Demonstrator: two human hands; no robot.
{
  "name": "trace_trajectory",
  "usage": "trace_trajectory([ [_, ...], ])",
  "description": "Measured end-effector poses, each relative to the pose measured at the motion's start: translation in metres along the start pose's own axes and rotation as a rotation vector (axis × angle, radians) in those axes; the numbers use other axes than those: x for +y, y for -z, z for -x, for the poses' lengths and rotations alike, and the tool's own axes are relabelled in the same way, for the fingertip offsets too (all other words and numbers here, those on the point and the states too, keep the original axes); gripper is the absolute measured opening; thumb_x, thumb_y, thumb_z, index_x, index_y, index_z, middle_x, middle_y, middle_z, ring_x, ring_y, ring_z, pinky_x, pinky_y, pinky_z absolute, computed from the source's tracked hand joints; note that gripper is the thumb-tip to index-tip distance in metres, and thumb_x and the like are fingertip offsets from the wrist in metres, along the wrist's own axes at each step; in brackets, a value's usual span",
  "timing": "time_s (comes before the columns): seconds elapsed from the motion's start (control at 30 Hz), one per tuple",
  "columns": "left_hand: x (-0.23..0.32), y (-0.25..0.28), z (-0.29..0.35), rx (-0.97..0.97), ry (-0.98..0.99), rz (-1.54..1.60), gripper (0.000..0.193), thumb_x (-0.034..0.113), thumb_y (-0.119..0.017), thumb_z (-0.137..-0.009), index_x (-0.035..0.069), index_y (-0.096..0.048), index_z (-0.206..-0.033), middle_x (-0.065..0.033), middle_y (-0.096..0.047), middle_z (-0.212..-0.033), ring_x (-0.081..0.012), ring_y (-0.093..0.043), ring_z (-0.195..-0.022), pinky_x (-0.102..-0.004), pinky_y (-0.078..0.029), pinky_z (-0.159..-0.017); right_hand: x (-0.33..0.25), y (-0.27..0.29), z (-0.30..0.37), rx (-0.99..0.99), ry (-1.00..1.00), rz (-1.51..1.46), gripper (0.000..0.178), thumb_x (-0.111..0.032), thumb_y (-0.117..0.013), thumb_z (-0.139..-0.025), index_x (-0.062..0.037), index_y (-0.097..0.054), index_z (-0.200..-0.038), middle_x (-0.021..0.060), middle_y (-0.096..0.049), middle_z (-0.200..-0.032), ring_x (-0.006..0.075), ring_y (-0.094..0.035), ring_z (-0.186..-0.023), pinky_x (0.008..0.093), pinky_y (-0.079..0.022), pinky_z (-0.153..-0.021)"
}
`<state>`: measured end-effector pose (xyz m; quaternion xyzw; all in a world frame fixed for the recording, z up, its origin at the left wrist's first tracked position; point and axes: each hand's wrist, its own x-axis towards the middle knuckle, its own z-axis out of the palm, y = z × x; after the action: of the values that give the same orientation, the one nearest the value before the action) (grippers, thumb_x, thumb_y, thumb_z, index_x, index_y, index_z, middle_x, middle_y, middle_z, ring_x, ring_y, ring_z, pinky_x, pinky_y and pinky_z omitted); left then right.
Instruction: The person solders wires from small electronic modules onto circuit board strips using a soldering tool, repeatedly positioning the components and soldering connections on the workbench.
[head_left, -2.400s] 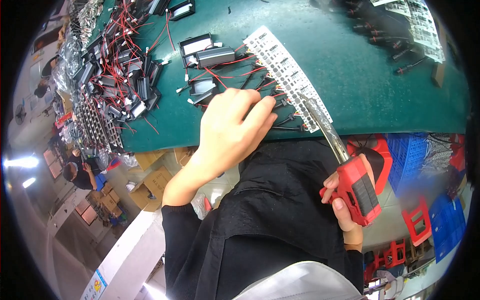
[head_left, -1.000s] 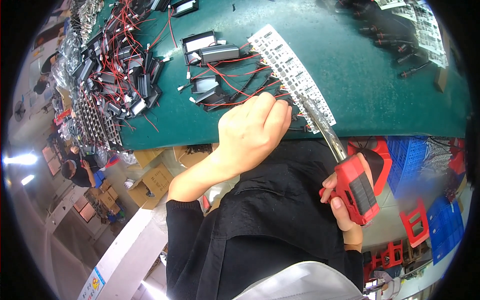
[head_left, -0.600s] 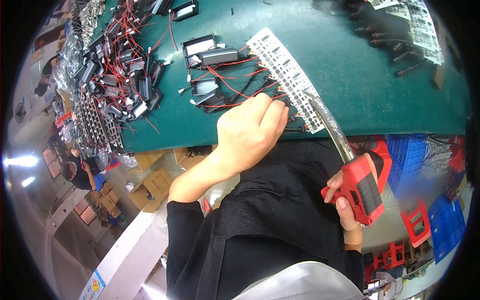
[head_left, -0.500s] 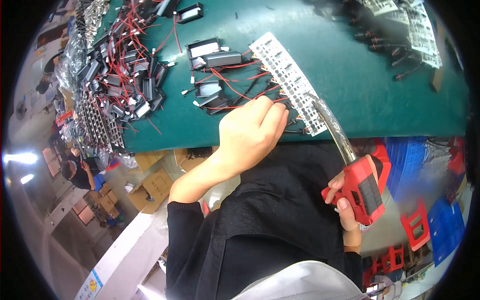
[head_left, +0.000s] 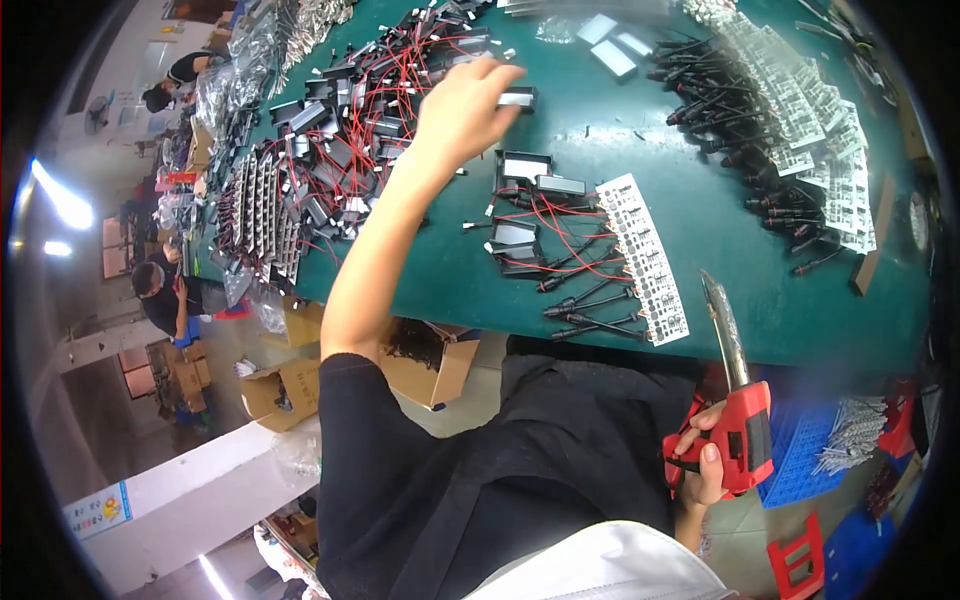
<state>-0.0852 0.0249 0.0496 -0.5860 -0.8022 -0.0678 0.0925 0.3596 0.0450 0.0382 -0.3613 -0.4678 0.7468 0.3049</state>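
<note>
My left hand [head_left: 468, 112] is stretched across the table over the edge of a heap of black cases with red wires [head_left: 350, 150]. Its thumb and fingers are apart, with a small black case [head_left: 517, 98] right at the fingertips; I see no grip on it. My right hand [head_left: 708, 470] is wrapped round the handle of a red soldering gun [head_left: 745, 440], whose long metal nose points up and away beside a white circuit-board strip [head_left: 645, 265]. Black cases [head_left: 520, 235] on red wires and several black plug leads [head_left: 595, 318] run from the strip's left edge.
More white board strips with black leads [head_left: 800, 130] lie at the right of the green table [head_left: 440, 275]. Small grey-white boxes [head_left: 612, 55] lie at the back. Below stand an open carton [head_left: 435, 365] and a blue crate [head_left: 800, 450]. People work far left.
My left hand has gone from the wires beside the strip to the heap farther off. The soldering gun's tip has left the strip and stands to its right. The view has shifted.
</note>
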Motion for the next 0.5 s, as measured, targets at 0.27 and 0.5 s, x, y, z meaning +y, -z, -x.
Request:
trace_trajectory([
  [0.27, 0.001, -0.016, -0.001, -0.020, -0.182, 0.293, 0.042, 0.016, -0.066, -0.081, 0.013, -0.057, -0.123, -0.0097, -0.058, -0.116, -0.0273, -0.055, -0.107, -0.0356, -0.046, -0.090, -0.006, -0.016, -0.001, 0.087, 0.016, 0.058, 0.044, -0.022, -0.057, -0.075, 0.0090, -0.048, -0.104, 0.0160, -0.049, -0.092, 0.0177, -0.051, -0.070, 0.0229, -0.045, -0.050],
  [0.5, -0.033, 0.001, 0.025, -0.018, 0.003, 0.023, 0.023, 0.017, -0.066, -0.080, 0.007, -0.065, -0.101, -0.0076, -0.061, -0.102, -0.0228, -0.058, -0.086, -0.0333, -0.049, -0.076, 0.003, 0.002, 0.000, 0.041, 0.002, 0.010, 0.052, -0.023, -0.062, -0.078, 0.0032, -0.042, -0.118, 0.0140, -0.053, -0.093, 0.0161, -0.053, -0.063, 0.0265, -0.048, -0.056],
])
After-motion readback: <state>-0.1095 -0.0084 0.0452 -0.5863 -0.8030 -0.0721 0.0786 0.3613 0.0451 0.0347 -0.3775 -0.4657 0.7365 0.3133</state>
